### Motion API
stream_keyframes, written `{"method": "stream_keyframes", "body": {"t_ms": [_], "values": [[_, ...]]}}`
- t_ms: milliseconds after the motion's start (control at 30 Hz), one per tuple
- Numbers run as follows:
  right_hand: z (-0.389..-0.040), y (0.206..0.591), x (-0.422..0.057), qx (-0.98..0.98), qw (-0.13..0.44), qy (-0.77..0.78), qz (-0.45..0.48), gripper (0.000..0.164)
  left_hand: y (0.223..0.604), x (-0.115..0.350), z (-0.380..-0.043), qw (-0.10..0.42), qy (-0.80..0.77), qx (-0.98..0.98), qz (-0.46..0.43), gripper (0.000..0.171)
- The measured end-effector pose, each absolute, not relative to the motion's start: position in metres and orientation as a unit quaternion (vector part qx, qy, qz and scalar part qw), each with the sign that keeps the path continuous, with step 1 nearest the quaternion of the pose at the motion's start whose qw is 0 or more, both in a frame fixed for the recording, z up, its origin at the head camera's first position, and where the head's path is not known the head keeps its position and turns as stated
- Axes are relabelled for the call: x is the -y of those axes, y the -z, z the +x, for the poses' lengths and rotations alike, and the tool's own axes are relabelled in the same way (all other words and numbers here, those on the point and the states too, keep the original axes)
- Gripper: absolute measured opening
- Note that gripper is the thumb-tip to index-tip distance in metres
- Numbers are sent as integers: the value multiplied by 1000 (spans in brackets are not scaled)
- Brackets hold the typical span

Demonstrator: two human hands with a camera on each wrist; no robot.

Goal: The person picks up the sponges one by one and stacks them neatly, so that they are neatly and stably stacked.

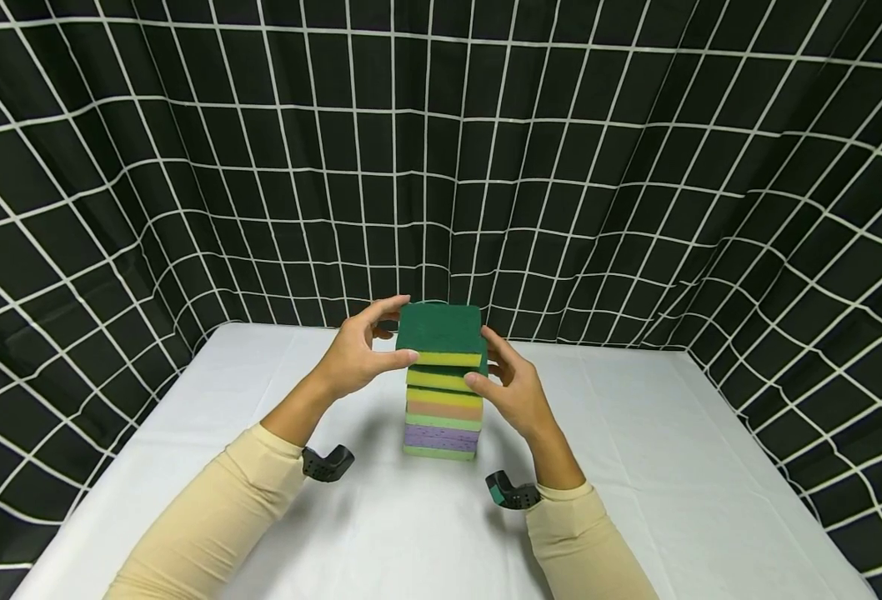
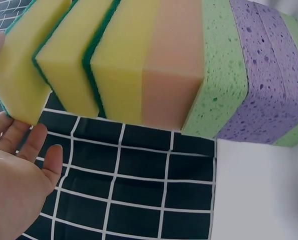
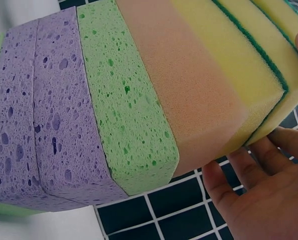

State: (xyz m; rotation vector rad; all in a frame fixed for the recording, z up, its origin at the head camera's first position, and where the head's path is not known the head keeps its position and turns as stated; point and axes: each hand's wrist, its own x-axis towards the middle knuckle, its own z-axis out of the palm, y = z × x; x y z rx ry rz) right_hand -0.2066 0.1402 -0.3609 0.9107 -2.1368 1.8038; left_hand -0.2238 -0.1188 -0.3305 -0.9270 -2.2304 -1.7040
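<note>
A stack of sponges stands upright on the table in the head view. My left hand [image 1: 354, 354] grips the top sponge [image 1: 441, 327], yellow with a dark green scouring face upward, thumb at its front edge and fingers toward its far left side. Just below, my right hand [image 1: 518, 390] holds a second yellow-and-green sponge [image 1: 435, 381], its thumb on the front and fingers along the right side. Beneath come a yellow layer [image 2: 121, 55] with a green face, a pink layer [image 3: 189, 80], a speckled light green sponge [image 3: 126, 95], two purple sponges [image 3: 56, 110] and a light green bottom one [image 1: 439, 453].
A white cloth covers the table [image 1: 636, 442]. Black curtain [image 1: 441, 150] with a white grid surrounds its back and sides. Dark wrist-worn devices sit below the left wrist [image 1: 328, 464] and the right wrist [image 1: 512, 492].
</note>
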Motion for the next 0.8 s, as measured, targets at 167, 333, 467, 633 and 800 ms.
{"method": "stream_keyframes", "body": {"t_ms": [167,333,467,633,800], "values": [[-202,354,-138,723,103,-606,315,68,333,116,-225,77,580,749,-312,74],[-201,354,-138,723,100,-608,311,69,333,113,-227,75,580,746,-317,74],[-201,354,-139,726,96,-609,306,70,333,110,-228,80,575,747,-324,74],[-200,354,-139,734,89,-605,294,73,335,109,-228,82,567,752,-327,74],[-199,354,-139,737,89,-603,292,73,337,108,-229,81,565,753,-327,73]]}}
